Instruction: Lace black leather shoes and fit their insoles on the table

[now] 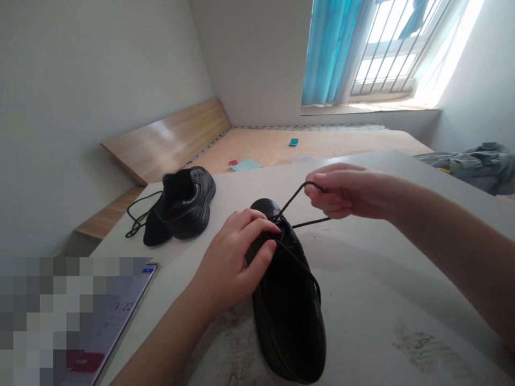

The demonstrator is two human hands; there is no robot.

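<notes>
A black leather shoe (pixel 289 316) lies on the white table (pixel 382 300), toe pointing away from me. My left hand (pixel 237 257) presses on the shoe's lacing area, fingers curled over the upper. My right hand (pixel 341 190) is raised just beyond the toe and pinches a loop of the black shoelace (pixel 295 195), drawn taut from the eyelets. Another stretch of lace runs back along the shoe's opening.
A second black shoe (pixel 187 203) stands at the table's far left with its lace trailing loose. A phone (pixel 120 321) with a lit screen lies at the near left edge. Grey cloth (pixel 475 163) is bunched at the far right. Wooden boards lie beyond the table.
</notes>
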